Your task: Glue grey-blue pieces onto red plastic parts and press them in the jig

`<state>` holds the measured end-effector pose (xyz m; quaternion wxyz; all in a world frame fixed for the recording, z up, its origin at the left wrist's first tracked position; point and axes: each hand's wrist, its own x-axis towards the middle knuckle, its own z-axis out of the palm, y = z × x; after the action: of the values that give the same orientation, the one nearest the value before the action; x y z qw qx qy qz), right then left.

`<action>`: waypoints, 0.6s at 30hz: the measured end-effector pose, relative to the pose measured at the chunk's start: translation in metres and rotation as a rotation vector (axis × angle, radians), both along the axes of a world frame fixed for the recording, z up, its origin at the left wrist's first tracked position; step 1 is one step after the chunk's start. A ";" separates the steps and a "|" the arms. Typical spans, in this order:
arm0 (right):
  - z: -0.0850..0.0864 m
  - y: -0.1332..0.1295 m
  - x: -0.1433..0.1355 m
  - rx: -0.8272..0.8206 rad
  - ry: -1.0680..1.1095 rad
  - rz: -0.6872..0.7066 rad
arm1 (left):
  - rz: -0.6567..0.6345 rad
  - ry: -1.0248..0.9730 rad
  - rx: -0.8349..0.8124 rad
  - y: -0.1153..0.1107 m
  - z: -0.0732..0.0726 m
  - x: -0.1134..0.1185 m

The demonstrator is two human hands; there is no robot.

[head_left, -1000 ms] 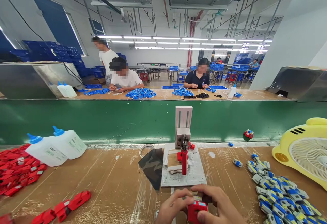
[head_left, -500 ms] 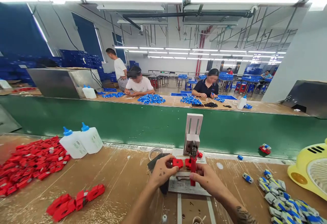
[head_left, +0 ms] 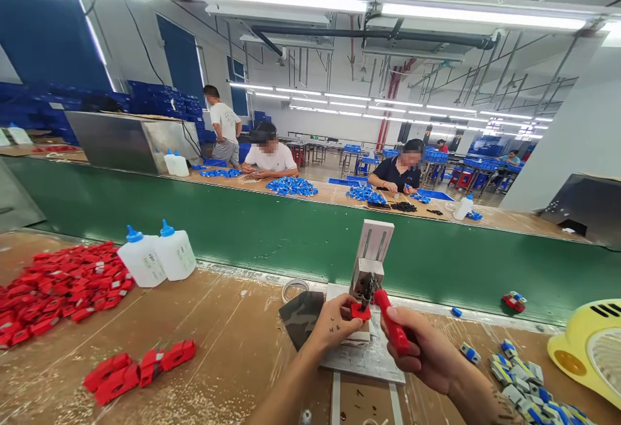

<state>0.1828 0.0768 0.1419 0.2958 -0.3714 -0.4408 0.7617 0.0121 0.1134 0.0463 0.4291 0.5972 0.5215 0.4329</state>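
Observation:
In front of me stands a metal clamp fixture [head_left: 378, 239] with a slotted upright plate and a toggle mechanism. My left hand [head_left: 334, 325] pinches a small red plastic part [head_left: 360, 312] under the clamp's plunger. My right hand [head_left: 429, 344] is wrapped round the clamp's red handle [head_left: 394, 328], which slants down toward me. Several red parts [head_left: 138, 368] lie in a short row on the bench to the left. Behind my left hand is a dark flat sheet [head_left: 301, 315], with a roll of tape [head_left: 294, 289] next to it.
A heap of red parts [head_left: 63, 283] and two white bottles [head_left: 162, 257] stand at left. Grey, blue and yellow parts [head_left: 533, 380] and a yellow fan [head_left: 582, 341] are at right. A green partition [head_left: 233, 224] runs behind; people work beyond it.
My left hand has moved right, bringing the red part under the plunger. My right hand has taken a fuller grip on the handle, which has swung from upright to slanted. The view has tilted slightly.

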 end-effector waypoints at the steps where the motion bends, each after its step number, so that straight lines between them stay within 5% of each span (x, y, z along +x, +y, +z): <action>1: -0.004 -0.002 0.001 0.013 -0.006 -0.002 | -0.001 -0.006 0.000 -0.001 -0.001 0.000; 18: -0.034 0.006 0.009 0.420 -0.410 0.183 | 0.010 0.066 0.055 -0.005 -0.005 0.000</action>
<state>0.1915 0.0827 0.1079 0.2013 -0.4070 -0.6705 0.5867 0.0120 0.1085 0.0410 0.3930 0.6198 0.5264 0.4293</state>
